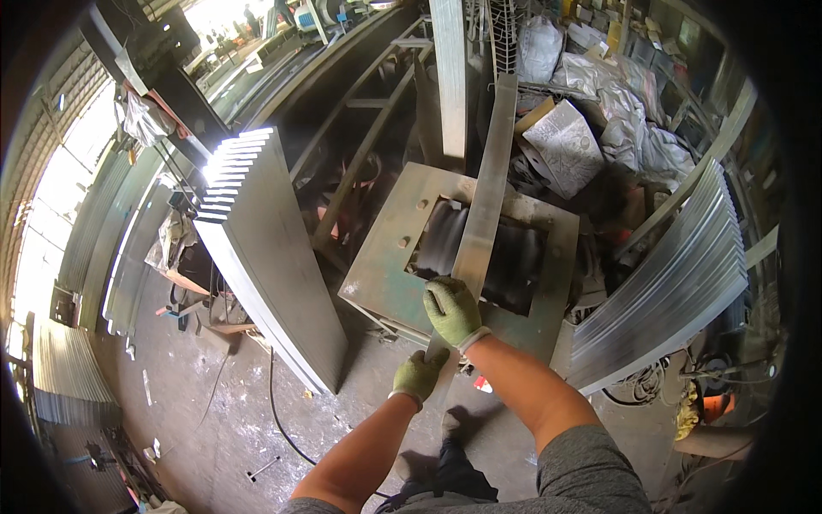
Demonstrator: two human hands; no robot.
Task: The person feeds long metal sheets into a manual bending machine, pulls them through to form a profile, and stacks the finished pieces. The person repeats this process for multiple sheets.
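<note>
Both hands are gripping the strip [482,201]: left hand [419,374] at its near end, right hand [453,310] farther up; it is running toward 12 o'clock across the bench [383,265] opening; its edge could cut, or its far end could swing sideways.

Steel desk [385,274], greenish top, rectangular cutout at centre showing dark rollers [514,257]. Long flat metal strip [484,197] lies lengthwise across top and cutout. Desk stands on dusty concrete floor [223,411]; black cable [278,411] on floor.
</note>
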